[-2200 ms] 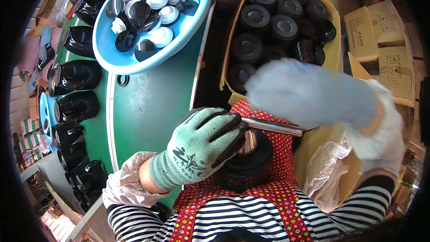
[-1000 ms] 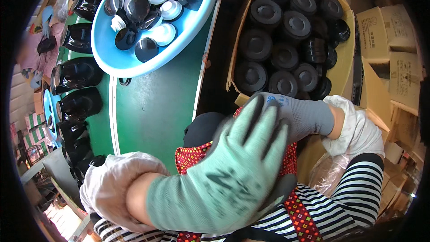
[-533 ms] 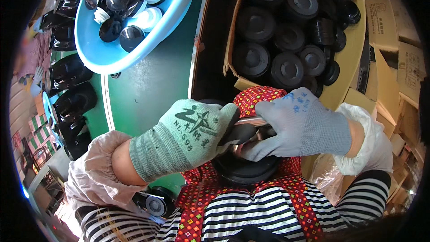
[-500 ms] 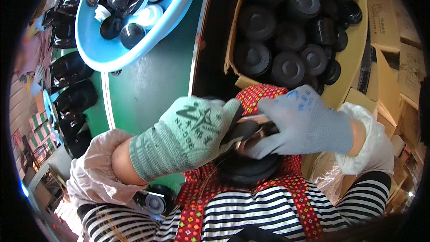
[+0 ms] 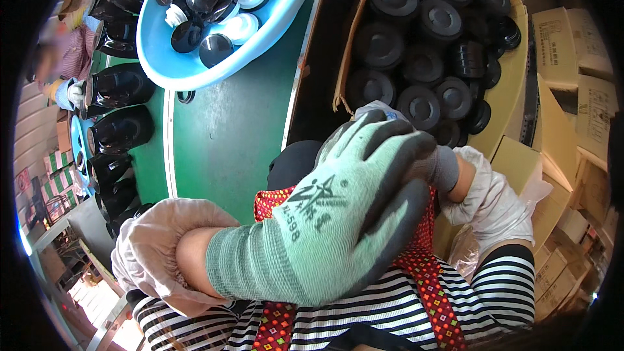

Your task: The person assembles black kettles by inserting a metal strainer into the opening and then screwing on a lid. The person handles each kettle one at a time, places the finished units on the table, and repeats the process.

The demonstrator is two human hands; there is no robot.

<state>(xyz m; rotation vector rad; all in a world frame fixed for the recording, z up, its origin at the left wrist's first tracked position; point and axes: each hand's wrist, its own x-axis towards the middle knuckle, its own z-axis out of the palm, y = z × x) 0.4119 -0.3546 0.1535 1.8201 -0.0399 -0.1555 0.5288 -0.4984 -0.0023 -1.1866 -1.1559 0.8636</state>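
My left hand [image 5: 344,214], in a green glove with dark-coated fingers, lies across the middle of my lap. Its fingers curve over my right hand, and its thumb reaches along the near side. What it closes on is hidden beneath it. Of my right hand, the grey glove's cuff [image 5: 445,169] shows beside the left fingertips; its fingers are covered. A dark rounded shape [image 5: 296,166] shows left of the hands, its kind unclear. Below them is a red patterned apron [image 5: 426,286].
Beyond the hands stands a carton [image 5: 520,65] full of black round lids [image 5: 419,107]. A blue basin [image 5: 153,65] holding black and white caps rests on the green table [image 5: 227,136]. Glossy black vessels [image 5: 123,130] line its left side, near another person's gloved hand [image 5: 76,94]. Cardboard [image 5: 559,110] lies right.
My left hand has swung right and now covers my right hand. The black round piece and the small parts between the hands are now hidden. The view has shifted slightly.
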